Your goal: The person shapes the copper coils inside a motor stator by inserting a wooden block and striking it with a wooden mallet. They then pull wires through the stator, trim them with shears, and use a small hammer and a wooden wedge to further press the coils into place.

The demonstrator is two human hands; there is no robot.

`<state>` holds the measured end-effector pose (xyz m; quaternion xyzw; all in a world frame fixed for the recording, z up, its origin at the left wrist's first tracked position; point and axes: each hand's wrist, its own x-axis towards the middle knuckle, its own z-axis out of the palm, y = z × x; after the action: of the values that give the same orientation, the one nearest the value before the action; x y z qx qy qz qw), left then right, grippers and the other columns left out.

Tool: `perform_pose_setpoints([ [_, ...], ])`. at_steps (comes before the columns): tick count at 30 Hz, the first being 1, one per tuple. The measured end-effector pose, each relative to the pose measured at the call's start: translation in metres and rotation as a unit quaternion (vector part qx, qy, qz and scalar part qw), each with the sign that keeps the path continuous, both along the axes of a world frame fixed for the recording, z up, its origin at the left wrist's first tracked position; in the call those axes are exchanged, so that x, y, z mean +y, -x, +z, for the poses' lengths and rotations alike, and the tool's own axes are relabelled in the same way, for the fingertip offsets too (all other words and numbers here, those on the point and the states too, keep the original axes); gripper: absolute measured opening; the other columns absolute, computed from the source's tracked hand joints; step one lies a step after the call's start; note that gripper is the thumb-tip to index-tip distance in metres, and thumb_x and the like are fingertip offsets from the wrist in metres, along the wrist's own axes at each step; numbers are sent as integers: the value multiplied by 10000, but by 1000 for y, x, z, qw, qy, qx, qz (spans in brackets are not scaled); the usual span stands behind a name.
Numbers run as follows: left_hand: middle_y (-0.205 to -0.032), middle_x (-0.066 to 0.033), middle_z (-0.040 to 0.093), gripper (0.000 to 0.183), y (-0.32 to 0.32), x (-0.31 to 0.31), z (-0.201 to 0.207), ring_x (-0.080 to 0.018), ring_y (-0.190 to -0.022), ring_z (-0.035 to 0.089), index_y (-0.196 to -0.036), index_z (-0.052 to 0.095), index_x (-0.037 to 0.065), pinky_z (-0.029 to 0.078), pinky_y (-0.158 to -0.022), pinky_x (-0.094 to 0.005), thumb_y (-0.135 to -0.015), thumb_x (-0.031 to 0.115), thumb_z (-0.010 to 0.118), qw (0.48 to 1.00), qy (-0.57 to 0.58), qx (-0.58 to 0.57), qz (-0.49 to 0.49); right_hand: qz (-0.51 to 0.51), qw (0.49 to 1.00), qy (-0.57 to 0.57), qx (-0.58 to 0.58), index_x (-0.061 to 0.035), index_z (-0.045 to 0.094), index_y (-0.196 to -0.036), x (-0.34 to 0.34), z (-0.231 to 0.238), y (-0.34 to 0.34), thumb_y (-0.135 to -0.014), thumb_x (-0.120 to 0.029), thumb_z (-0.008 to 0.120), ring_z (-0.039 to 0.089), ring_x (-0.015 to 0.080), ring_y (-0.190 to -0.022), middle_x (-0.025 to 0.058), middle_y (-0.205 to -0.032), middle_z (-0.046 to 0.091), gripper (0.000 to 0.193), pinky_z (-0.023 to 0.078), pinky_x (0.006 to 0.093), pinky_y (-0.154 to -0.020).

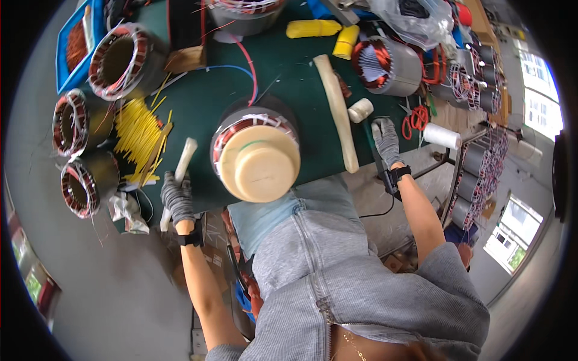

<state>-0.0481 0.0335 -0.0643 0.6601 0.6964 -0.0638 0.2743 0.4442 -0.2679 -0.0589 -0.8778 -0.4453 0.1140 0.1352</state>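
In front of me stands a motor stator [226, 125] with red and white laced windings. A cream, stepped round block [265, 169] sits over its near end and hides the bore. Gloved in grey, my left hand [177, 198] is closed around a pale flat stick [187, 153], left of the stator at the table's near edge. My right hand [386, 139], in a matching glove, is closed on the dark handle of a mallet with a white cylindrical head [360, 111]. A long pale bar [337, 114] lies between the mallet and the stator.
On the green table [295, 72], a heap of yellow strips [137, 135] lies beside several wound stators [120, 63] at left. Another stator [391, 66] stands at far right, near red-handled scissors [415, 119] and a white thread spool [442, 136]. A rack of stators [475, 174] stands at right.
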Motion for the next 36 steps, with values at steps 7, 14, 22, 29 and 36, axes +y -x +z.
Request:
perform_pose_setpoints([
  [7, -1204, -209, 482, 535, -43, 4, 83, -354, -1133, 439, -1272, 435, 28, 328, -983, -439, -811, 226, 622, 957, -243, -118, -111, -141, 954, 175, -199, -96, 308, -1357, -99, -3, -104, -716, -243, 607, 371, 416, -1216, 241, -1317, 383, 723, 311, 447, -1034],
  [14, -1220, -152, 464, 448, -168, -73, 203, -340, -1150, 419, -1174, 541, 81, 325, -972, -457, -805, 333, 589, 868, -358, -204, -277, -66, 971, 182, -141, -187, 254, -1400, -109, -4, -167, -644, -262, 705, 366, 407, -1218, 239, -1324, 373, 884, 320, 464, -1016],
  [22, -1177, -143, 506, 467, -188, -72, 174, -367, -1079, 477, -1089, 580, 147, 407, -875, -467, -654, 210, 737, 829, -418, -174, -327, -55, 958, 257, -114, -277, 267, -1393, -92, 18, -154, -645, -123, 716, 386, 385, -1223, 201, -1335, 397, 886, 324, 433, -1032],
  [29, -1041, -143, 549, 419, -193, -64, 182, -353, -971, 530, -1003, 583, 105, 432, -816, -459, -626, 184, 748, 850, -373, -184, -324, -64, 922, 368, -104, -264, 358, -1343, -83, 19, -149, -678, -137, 675, 444, 372, -1161, 206, -1263, 453, 747, 373, 424, -980],
  [36, -990, -105, 581, 409, -191, -49, 184, -321, -910, 573, -964, 633, 120, 476, -731, -441, -568, 166, 727, 821, -364, -229, -375, -36, 966, 230, -109, -133, 459, -1267, -128, 23, -139, -746, -109, 604, 499, 371, -1083, 196, -1184, 517, 542, 405, 426, -931],
])
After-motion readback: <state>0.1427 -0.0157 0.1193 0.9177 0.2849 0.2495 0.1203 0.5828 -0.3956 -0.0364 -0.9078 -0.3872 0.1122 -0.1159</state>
